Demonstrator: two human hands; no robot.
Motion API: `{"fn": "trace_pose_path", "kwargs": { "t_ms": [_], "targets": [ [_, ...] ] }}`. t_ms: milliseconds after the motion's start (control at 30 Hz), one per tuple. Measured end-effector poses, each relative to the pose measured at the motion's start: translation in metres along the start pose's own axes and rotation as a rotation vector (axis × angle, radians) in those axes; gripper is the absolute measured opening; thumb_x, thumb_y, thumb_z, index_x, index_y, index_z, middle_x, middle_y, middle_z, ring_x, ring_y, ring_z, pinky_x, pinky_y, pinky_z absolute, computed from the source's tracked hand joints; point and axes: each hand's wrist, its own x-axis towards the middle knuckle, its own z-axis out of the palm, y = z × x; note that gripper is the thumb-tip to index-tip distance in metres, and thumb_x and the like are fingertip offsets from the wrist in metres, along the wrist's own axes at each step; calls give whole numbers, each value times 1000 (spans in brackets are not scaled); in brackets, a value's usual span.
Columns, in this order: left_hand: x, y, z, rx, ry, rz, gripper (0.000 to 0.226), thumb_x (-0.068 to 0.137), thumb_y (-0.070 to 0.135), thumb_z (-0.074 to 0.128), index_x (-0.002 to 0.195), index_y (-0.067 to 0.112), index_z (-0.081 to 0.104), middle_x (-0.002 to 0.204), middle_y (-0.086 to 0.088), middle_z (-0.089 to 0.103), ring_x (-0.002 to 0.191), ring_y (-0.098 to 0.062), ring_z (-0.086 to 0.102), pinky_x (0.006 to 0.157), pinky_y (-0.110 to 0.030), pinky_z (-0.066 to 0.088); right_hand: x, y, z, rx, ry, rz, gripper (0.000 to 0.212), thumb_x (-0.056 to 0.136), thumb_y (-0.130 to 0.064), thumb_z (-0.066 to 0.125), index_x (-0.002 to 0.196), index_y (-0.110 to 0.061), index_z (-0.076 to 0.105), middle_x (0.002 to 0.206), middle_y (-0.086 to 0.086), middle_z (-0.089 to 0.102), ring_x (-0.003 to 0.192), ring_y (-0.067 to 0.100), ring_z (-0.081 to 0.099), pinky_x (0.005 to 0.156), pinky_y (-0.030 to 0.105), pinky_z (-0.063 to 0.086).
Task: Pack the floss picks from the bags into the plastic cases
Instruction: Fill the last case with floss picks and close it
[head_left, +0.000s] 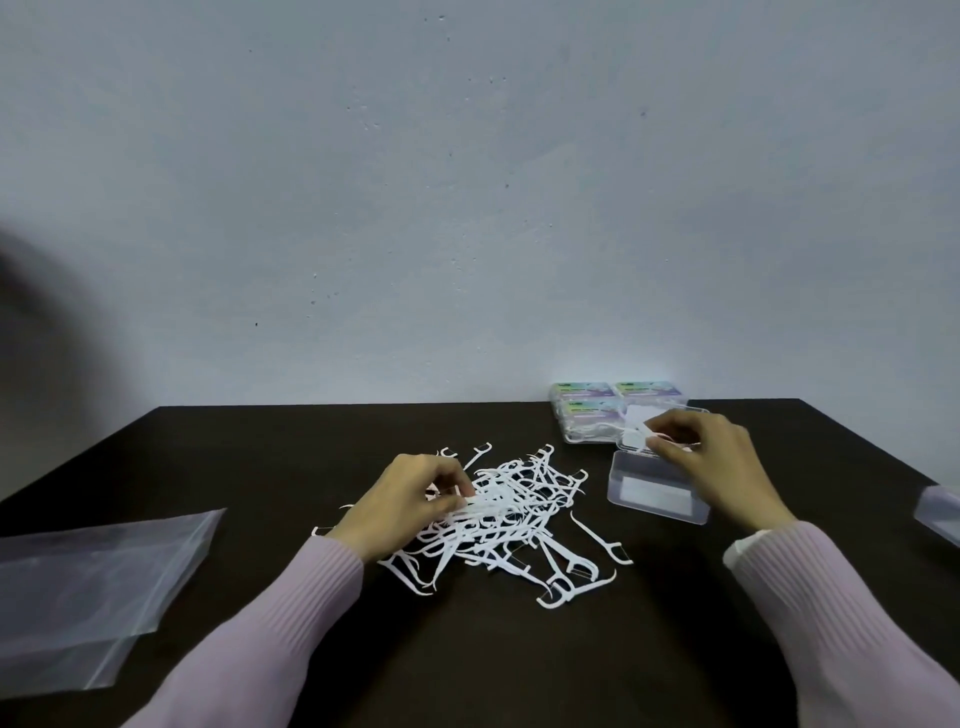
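Note:
A loose pile of white floss picks (511, 514) lies in the middle of the dark table (467, 665). My left hand (410, 499) rests on the pile's left side and pinches a few picks between thumb and fingers. To the right stands an open clear plastic case (655, 491), its lid flat toward me. My right hand (711, 457) hovers over the case's far half and pinches floss picks there. Three closed cases with coloured labels (613, 402) are grouped at the back edge, behind the open case.
Flat clear plastic bags (88, 587) lie at the left front of the table. Another clear case (940, 514) is cut off by the right edge. A pale wall rises right behind the table's back edge.

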Motion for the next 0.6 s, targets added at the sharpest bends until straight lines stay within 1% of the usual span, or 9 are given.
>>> {"fn": "trace_pose_path", "kwargs": {
  "t_ms": [100, 200, 300, 367, 433, 500, 600],
  "targets": [
    [4, 5, 1, -22, 31, 23, 14, 87, 18, 65, 81, 30, 62, 83, 9, 64, 80, -1, 57, 74, -20, 45, 3, 11, -7, -45, -13, 44, 22, 87, -11, 62, 108, -11, 66, 106, 7, 63, 89, 14, 55, 77, 23, 40],
    [11, 13, 4, -74, 88, 52, 10, 87, 15, 66, 85, 24, 64, 84, 7, 65, 80, -2, 57, 71, -15, 45, 2, 20, -6, -116, -50, 76, 22, 88, -11, 61, 109, -10, 67, 105, 7, 63, 88, 13, 53, 78, 23, 41],
    [23, 29, 11, -99, 128, 106, 6, 87, 14, 66, 89, 19, 66, 81, 5, 63, 76, -3, 55, 68, -15, 44, 2, 26, 0, -179, -92, 106, 22, 88, -13, 62, 109, -12, 67, 108, 6, 66, 93, 13, 56, 87, 28, 48],
    [36, 41, 20, -102, 136, 144, 6, 87, 15, 66, 90, 20, 66, 82, 6, 63, 75, -3, 56, 67, -15, 45, 2, 26, 2, -188, -123, 121, 25, 88, -13, 62, 112, -13, 66, 111, 5, 65, 100, 14, 58, 94, 31, 47],
    [49, 52, 30, -104, 137, 172, 6, 87, 16, 66, 92, 19, 66, 85, 6, 64, 76, -3, 56, 68, -17, 47, 2, 25, 5, -190, -152, 116, 27, 87, -13, 62, 114, -15, 65, 113, 3, 64, 104, 14, 58, 97, 33, 47],
    [61, 63, 41, -118, 134, 191, 7, 87, 15, 65, 94, 17, 66, 87, 6, 63, 76, -3, 56, 68, -17, 46, 2, 24, 8, -183, -178, 92, 28, 86, -12, 64, 114, -16, 65, 113, 2, 64, 102, 12, 58, 96, 33, 48],
    [76, 78, 58, -137, 135, 207, 8, 87, 13, 65, 94, 16, 66, 87, 5, 62, 74, -1, 53, 66, -11, 43, 3, 25, 5, -162, -179, 47, 27, 84, -11, 66, 110, -19, 65, 109, -2, 65, 99, 8, 59, 95, 29, 49]
  ]
}}
